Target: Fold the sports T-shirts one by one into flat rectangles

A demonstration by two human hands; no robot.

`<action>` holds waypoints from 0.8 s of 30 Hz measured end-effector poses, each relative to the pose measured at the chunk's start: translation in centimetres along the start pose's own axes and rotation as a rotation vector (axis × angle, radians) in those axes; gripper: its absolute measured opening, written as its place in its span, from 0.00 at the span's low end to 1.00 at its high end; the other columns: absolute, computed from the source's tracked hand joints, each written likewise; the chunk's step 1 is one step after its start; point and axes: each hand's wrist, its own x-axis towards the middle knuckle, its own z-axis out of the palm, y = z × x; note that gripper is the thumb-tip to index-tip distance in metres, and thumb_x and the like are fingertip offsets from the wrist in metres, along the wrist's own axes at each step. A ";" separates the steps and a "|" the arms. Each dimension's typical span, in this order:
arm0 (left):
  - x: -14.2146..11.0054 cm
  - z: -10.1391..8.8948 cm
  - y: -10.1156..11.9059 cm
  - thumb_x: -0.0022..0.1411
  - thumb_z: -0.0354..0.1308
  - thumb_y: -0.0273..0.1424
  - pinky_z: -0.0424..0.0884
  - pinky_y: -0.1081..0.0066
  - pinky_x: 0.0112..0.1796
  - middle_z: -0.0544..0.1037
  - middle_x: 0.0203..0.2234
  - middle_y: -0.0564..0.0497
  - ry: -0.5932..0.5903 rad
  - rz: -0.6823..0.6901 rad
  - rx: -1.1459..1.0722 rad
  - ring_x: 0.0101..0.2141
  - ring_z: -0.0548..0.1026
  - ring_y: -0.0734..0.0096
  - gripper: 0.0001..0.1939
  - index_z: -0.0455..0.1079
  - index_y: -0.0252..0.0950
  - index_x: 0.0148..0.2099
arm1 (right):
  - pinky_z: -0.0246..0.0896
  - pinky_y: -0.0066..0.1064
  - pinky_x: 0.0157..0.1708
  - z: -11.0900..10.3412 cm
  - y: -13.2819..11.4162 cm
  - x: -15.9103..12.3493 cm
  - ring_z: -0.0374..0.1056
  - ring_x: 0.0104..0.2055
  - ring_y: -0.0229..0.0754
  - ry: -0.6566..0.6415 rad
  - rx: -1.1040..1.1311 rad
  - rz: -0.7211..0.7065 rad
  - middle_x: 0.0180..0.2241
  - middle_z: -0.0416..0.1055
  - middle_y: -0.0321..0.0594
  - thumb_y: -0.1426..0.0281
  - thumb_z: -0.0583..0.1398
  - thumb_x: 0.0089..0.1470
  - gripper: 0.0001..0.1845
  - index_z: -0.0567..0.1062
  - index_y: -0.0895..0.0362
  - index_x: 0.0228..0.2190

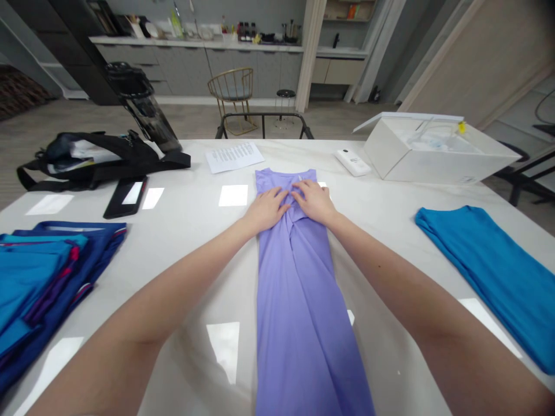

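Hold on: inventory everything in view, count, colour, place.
Table: 1, white, foreground
Lavender garment: 1, lavender, table centre
Folded garment: 1, blue, table right
Garment pile: 1, mostly blue, table left
Bag: 1, black, far left
Bottle: 1, dark, beside bag
Phone: 1, black, nearer than bag
Paper: 1, white, right of bag
Open box: 1, white, far right
Small device: 1, white, left of box
Chair: 1, gold, beyond table
Stool: 1, black, right of chair
Frame: 1, black, table's far edge
Counter: 1, pale, back wall
Counter items: uncountable, mixed, on counter
Left hand: 1, bare, on lavender garment
Right hand: 1, bare, on lavender garment
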 end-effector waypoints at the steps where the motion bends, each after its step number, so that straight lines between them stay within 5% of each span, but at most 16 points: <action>1: -0.9 0.3 -0.1 0.75 0.42 0.43 0.55 0.52 0.65 0.62 0.68 0.39 -0.061 0.031 0.015 0.67 0.60 0.51 0.28 0.59 0.36 0.70 | 0.54 0.57 0.59 0.3 0.0 -0.7 0.60 0.62 0.58 -0.040 -0.006 -0.018 0.64 0.65 0.50 0.57 0.47 0.71 0.25 0.69 0.50 0.61; 7: -4.0 -1.0 -0.5 0.75 0.41 0.45 0.49 0.51 0.68 0.54 0.72 0.41 -0.104 -0.025 0.063 0.71 0.52 0.54 0.31 0.52 0.37 0.74 | 0.42 0.67 0.64 -0.2 0.6 -3.8 0.51 0.70 0.58 -0.089 -0.061 0.105 0.69 0.56 0.49 0.56 0.48 0.70 0.28 0.64 0.51 0.66; 13: -11.3 -3.0 5.9 0.73 0.45 0.47 0.50 0.49 0.68 0.54 0.72 0.39 -0.004 -0.097 0.059 0.70 0.54 0.51 0.33 0.53 0.38 0.74 | 0.50 0.52 0.65 -2.2 -3.1 -11.2 0.55 0.69 0.52 -0.021 0.026 -0.016 0.68 0.59 0.51 0.54 0.49 0.69 0.29 0.66 0.54 0.64; 16: -15.8 -2.2 9.0 0.72 0.45 0.50 0.53 0.44 0.66 0.54 0.72 0.36 -0.087 -0.188 0.024 0.70 0.54 0.45 0.36 0.52 0.36 0.74 | 0.44 0.62 0.66 -2.0 -4.5 -15.9 0.50 0.71 0.54 -0.129 0.023 -0.006 0.71 0.54 0.48 0.50 0.46 0.70 0.32 0.62 0.49 0.67; 20: -19.6 -2.0 10.2 0.74 0.42 0.47 0.49 0.39 0.66 0.56 0.72 0.40 -0.091 -0.195 0.086 0.70 0.54 0.45 0.30 0.56 0.44 0.72 | 0.34 0.73 0.64 -2.3 -4.0 -19.4 0.43 0.74 0.58 -0.223 -0.052 0.073 0.73 0.47 0.44 0.49 0.42 0.70 0.33 0.55 0.43 0.70; 24: -22.3 -3.0 10.9 0.74 0.46 0.43 0.47 0.41 0.67 0.56 0.72 0.41 -0.067 -0.048 0.124 0.71 0.53 0.49 0.28 0.57 0.43 0.72 | 0.34 0.74 0.64 -4.1 -3.9 -21.7 0.40 0.74 0.60 -0.215 -0.094 0.087 0.73 0.46 0.45 0.51 0.44 0.70 0.33 0.54 0.45 0.71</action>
